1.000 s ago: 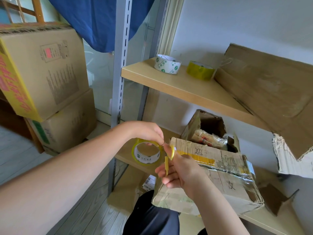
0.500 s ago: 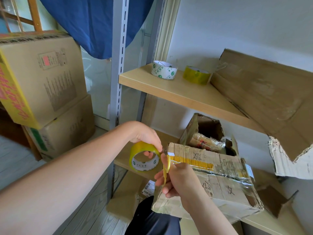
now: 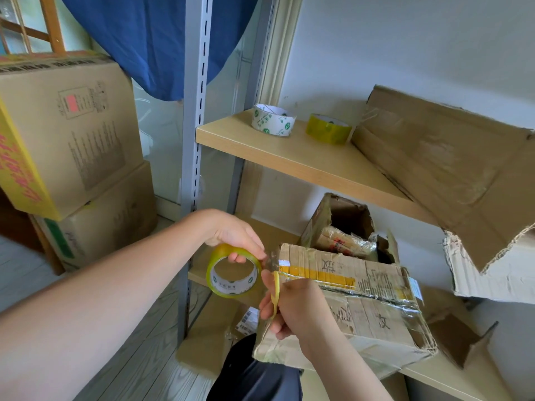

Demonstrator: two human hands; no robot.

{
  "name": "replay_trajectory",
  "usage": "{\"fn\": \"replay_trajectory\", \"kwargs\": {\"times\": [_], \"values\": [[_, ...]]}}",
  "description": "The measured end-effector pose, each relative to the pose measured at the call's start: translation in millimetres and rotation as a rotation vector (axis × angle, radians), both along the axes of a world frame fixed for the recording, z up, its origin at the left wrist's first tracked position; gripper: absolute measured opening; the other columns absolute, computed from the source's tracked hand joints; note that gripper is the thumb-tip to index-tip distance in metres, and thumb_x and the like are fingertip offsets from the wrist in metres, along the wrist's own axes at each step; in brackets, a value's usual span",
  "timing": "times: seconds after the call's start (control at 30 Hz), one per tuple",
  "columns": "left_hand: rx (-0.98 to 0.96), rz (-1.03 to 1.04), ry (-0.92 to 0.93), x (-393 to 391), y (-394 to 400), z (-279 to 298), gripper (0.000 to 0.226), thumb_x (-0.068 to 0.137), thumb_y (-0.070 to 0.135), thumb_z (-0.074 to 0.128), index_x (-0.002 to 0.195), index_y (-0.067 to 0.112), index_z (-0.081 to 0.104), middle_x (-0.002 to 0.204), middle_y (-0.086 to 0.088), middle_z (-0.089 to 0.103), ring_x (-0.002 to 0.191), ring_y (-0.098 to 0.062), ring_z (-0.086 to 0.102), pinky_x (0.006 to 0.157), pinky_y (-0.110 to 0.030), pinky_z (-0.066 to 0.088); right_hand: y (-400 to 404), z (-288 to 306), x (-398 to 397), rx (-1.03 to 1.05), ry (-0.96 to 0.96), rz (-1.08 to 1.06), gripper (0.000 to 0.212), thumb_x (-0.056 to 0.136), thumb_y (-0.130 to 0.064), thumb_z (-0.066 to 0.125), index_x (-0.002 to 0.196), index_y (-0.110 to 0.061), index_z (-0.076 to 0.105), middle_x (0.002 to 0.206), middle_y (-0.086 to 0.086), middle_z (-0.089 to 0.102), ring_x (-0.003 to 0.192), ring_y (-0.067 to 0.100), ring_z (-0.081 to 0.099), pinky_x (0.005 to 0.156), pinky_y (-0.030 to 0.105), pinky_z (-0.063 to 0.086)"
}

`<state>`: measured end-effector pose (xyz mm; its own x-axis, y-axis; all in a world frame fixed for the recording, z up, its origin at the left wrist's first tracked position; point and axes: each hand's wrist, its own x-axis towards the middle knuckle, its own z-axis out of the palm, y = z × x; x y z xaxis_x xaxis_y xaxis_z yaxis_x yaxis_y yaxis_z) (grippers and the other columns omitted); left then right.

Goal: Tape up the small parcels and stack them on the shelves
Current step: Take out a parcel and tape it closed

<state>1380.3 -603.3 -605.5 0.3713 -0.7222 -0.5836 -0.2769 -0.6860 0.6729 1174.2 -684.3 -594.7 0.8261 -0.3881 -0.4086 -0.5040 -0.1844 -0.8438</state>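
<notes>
We are gripping yellow-handled scissors (image 3: 274, 295) in our right hand (image 3: 295, 309), fingers curled round the handle, the tips reaching up to a short stretch of clear tape at the near corner of the parcel (image 3: 350, 308); the blades are blurred, so whether they are biting the tape we cannot tell. Just left of it, our left hand (image 3: 231, 235) is pinching a yellowish tape roll (image 3: 233, 272) from above, one finger hooked through its core. The parcel, a battered taped box, is sitting on the lower shelf (image 3: 451, 377). Behind it an open box (image 3: 338, 224) is showing wrapped goods. Above, the upper shelf (image 3: 289, 157) is carrying a white roll (image 3: 273, 120), a yellow roll (image 3: 328, 128) and flattened cardboard (image 3: 445, 169). Far left, two big cartons (image 3: 66, 134) are standing stacked.
</notes>
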Motion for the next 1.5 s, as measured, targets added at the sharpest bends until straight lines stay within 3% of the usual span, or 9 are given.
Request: {"fn": "replay_trajectory", "kwargs": {"times": [0.27,0.5,0.73,0.87,1.0,1.07,1.17,1.37,1.5], "values": [[0.025,0.034,-0.272,14,60,16,0.020,0.092,0.038,0.067,0.093,0.021,0.078,0.062,0.000,0.064,0.049,-0.009,0.053,0.056,-0.021,0.047,-7,26,-23,-0.011,-0.026,0.245,0.029,0.101,-0.028,0.056,0.088,-0.009,0.075,0.066,0.004,0.068,0.049,0.012,0.055,0.052,0.022,0.048],[-0.055,0.112,-0.302,-28,32,20,0.068,0.092,0.071,0.045,0.096,0.012,0.078,0.061,-0.004,0.066,0.047,-0.009,0.061,0.069,-0.024,0.055,-19,119,8,-0.834,-0.647,-0.223,0.020,0.091,-0.034,0.068,0.081,-0.018,0.059,0.069,-0.004,0.064,0.062,0.016,0.060,0.051,0.029,0.045],[0.082,0.162,-0.378,-46,4,-9,0.113,0.074,0.091,0.041,0.133,-0.005,0.051,0.125,-0.021,0.066,0.111,-0.030,0.066,0.083,-0.030,0.046,-90,131,106,-0.805,-0.266,-0.387,0.020,0.096,-0.023,0.063,0.105,-0.006,0.070,0.112,0.010,0.062,0.092,0.028,0.062,0.067,0.033,0.044],[0.059,0.257,-0.282,-52,2,-25,0.085,0.078,0.085,0.048,0.105,0.007,0.068,0.070,-0.002,0.071,0.058,-0.011,0.065,0.073,-0.028,0.056,-79,124,92,-0.719,-0.680,-0.354,0.013,0.095,-0.022,0.057,0.106,-0.015,0.055,0.107,0.003,0.053,0.098,0.029,0.058,0.081,0.043,0.051],[0.052,0.258,-0.223,-47,7,-41,0.061,0.092,0.059,0.052,0.100,0.001,0.070,0.083,-0.016,0.072,0.073,-0.022,0.069,0.097,-0.035,0.051,-39,55,54,-1.461,-1.037,0.087,0.033,0.100,-0.029,0.049,0.076,-0.012,0.064,0.081,0.005,0.060,0.074,0.026,0.054,0.066,0.037,0.041],[0.103,0.284,-0.288,-49,12,-36,0.044,0.098,0.042,0.049,0.113,0.004,0.065,0.117,-0.020,0.068,0.096,-0.026,0.067,0.087,-0.030,0.052,-33,12,42,-1.452,-0.597,0.417,0.055,0.102,-0.053,0.035,0.073,-0.016,0.064,0.081,0.005,0.065,0.082,0.025,0.061,0.070,0.035,0.042],[-0.025,0.371,-0.354,-52,27,-24,0.031,0.102,0.025,0.050,0.078,0.013,0.064,0.065,0.001,0.070,0.052,-0.006,0.057,0.051,-0.018,0.042,-37,-24,38,-1.111,-0.094,0.570,0.074,0.096,-0.069,0.014,0.070,-0.016,0.056,0.105,0.010,0.069,0.115,0.025,0.061,0.085,0.039,0.051],[-0.293,0.584,-0.390,-81,37,30,0.032,0.104,0.032,0.042,0.092,0.017,0.068,0.064,-0.011,0.062,0.038,-0.007,0.056,0.044,-0.019,0.047,-36,1,22,-0.783,-0.594,0.207,0.063,0.094,-0.066,0.036,0.132,-0.020,0.057,0.125,0.001,0.062,0.115,0.019,0.055,0.094,0.036,0.048],[-0.481,0.413,-0.298,-119,26,83,0.037,0.103,0.026,0.034,0.104,0.008,0.067,0.060,-0.017,0.063,0.050,-0.026,0.056,0.051,-0.030,0.046,-40,33,7,-0.562,-0.672,0.098,0.047,0.084,-0.052,0.072,0.117,-0.019,0.068,0.101,-0.007,0.071,0.089,0.005,0.065,0.079,0.023,0.053]]}}
